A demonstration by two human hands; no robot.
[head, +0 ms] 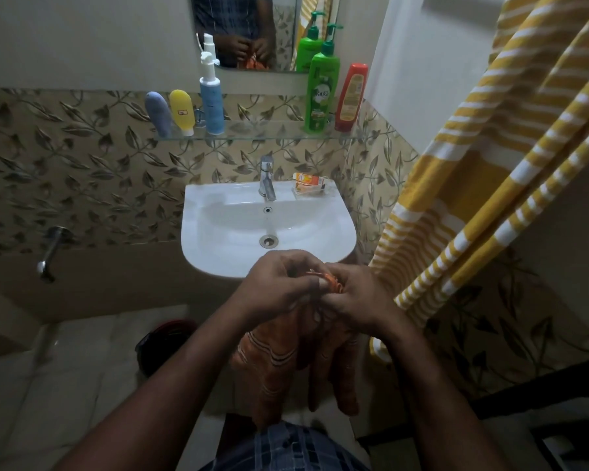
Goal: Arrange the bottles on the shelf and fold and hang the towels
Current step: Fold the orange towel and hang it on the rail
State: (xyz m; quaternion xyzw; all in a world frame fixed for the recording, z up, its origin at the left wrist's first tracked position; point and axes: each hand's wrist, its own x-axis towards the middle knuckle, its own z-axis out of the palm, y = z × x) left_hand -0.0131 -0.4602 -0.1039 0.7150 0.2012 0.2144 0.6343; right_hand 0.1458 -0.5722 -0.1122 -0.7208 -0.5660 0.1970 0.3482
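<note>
While before the sink [204,256], left hand [279,283] and right hand [357,295], fingers tight on orange towel [272,363].

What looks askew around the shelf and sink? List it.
On the glass shelf the grey-blue tube and yellow tube lean left, and the red bottle at the right end tilts right. A small orange carton lies on the sink rim beside the tap.
</note>
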